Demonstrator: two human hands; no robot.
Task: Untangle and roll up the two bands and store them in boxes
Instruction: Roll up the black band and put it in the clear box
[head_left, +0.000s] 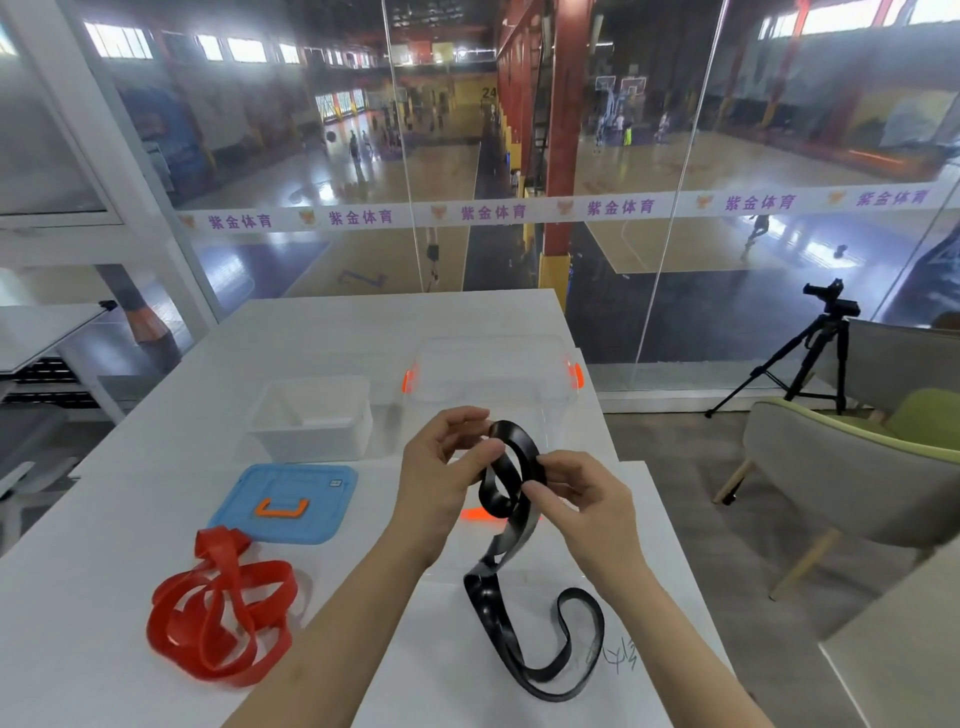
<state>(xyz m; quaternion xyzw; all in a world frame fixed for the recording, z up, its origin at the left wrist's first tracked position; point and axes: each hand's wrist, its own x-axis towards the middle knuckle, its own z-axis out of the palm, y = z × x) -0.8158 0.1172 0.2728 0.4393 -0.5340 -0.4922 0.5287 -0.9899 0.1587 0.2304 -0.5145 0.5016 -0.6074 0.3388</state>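
A black band (511, 613) hangs from both hands above the white table. Its top is curled into a loose coil between my left hand (447, 467) and my right hand (582, 493), and its lower loop trails onto the table near the front edge. Each hand pinches the coil from its own side. A red band (221, 613) lies tangled in a heap on the table to the left. A small clear box (311, 415) stands open behind it. A larger clear box with orange latches (493, 374) sits further right, just beyond my hands.
A blue lid with an orange handle (291, 504) lies flat between the red band and the small box. The white table (104, 519) ends close on the right, where a grey chair (841, 467) and a black tripod (810, 353) stand. A glass wall rises behind.
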